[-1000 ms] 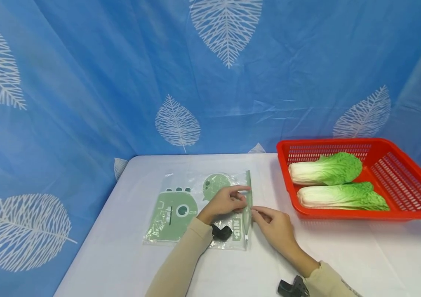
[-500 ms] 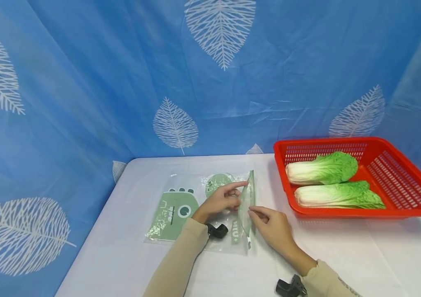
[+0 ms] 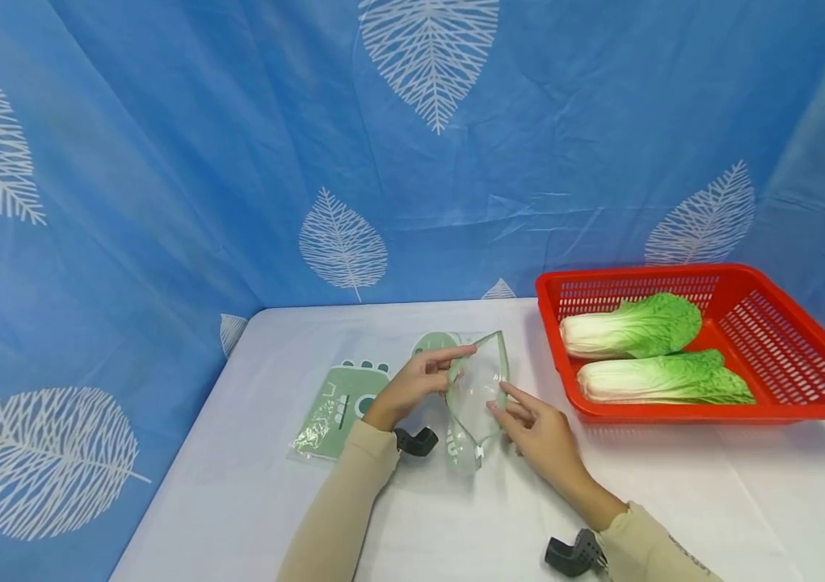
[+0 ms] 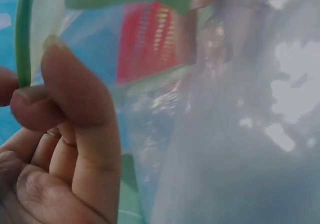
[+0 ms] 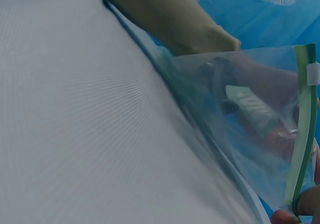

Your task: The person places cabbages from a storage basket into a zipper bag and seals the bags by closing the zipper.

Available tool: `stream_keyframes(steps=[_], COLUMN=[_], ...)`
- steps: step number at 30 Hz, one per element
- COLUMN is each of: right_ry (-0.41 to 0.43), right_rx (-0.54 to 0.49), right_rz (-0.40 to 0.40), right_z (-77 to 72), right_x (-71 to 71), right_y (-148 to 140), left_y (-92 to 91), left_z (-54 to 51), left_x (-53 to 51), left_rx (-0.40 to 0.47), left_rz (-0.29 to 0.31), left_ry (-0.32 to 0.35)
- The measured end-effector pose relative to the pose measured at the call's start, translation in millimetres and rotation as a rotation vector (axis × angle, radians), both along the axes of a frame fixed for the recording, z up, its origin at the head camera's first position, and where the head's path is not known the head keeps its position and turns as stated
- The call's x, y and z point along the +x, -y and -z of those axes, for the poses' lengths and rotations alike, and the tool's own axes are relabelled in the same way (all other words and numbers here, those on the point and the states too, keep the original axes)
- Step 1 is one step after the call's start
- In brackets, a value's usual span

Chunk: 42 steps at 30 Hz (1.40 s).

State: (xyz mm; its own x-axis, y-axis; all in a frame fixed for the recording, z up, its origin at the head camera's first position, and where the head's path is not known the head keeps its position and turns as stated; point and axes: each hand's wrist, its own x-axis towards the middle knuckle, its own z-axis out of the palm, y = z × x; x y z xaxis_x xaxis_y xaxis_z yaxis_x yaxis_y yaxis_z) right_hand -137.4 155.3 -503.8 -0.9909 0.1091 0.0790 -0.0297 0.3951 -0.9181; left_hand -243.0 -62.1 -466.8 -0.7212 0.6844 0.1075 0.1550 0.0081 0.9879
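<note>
A clear plastic zip bag [image 3: 332, 416] with green cartoon prints lies on the white table, its right-hand mouth raised and spread apart. My left hand [image 3: 412, 388] pinches the left side of the mouth, its index finger stretched along the rim. In the left wrist view, thumb and fingers hold the green zip strip [image 4: 23, 39]. My right hand [image 3: 546, 440] pinches the opposite side between thumb and finger. The right wrist view has those fingertips [image 5: 307, 201] on the strip's lower end, with a white slider [image 5: 313, 74] at its other end.
A red plastic basket [image 3: 805, 416] stands at the right of the white table [image 3: 456, 541]. Two Chinese cabbages, one farther back [image 3: 630, 327] and one nearer [image 3: 662, 378], lie inside it. A blue leaf-patterned curtain [image 3: 565, 145] hangs behind the table.
The bag's mouth has gone from nearly flat to lifted and widely spread. My left hand has shifted slightly left and up with one rim, while the right hand holds the other.
</note>
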Motion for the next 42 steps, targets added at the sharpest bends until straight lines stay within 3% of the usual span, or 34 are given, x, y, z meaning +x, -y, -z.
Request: stream_keyframes(steps=[3,7,11,21,35,39,42], right_ry=[0.007,-0.020,-0.047,-0.051,-0.066,-0.088,-0.128], right_rx=[0.011,0.002,-0.008,-0.052,-0.126,-0.098,-0.076], right_rz=[-0.004,-0.008,-0.007,0.020,0.013,0.032,0.049], right_z=[-0.8,-0.6,-1.4,-0.9,-3.0,-1.2,0.0], right_x=[1.5,2.9,4.1,6.6,7.9,6.6,5.7], right_y=[-0.7,-1.7,-3.2,-4.5,-1.4,1.9,1.5], left_y=[5.8,11.6,16.7,23.3,35.0,34.7,32.7], left_z=[-5.0,-20.1,-35.1,-38.5,-79.6,-85.8,-82.5], left_x=[-2.3,-0.8,1.4,-0.3,17.8,23.2,21.3], left_rx=[0.008,0.020,0.044,0.034,0.034,0.012,0.004], left_rz=[0.018,0.075,0.071,-0.011,0.023,0.060,0.049], left_ry=[0.006,-0.028,-0.059,-0.058,-0.107,-0.106,-0.105])
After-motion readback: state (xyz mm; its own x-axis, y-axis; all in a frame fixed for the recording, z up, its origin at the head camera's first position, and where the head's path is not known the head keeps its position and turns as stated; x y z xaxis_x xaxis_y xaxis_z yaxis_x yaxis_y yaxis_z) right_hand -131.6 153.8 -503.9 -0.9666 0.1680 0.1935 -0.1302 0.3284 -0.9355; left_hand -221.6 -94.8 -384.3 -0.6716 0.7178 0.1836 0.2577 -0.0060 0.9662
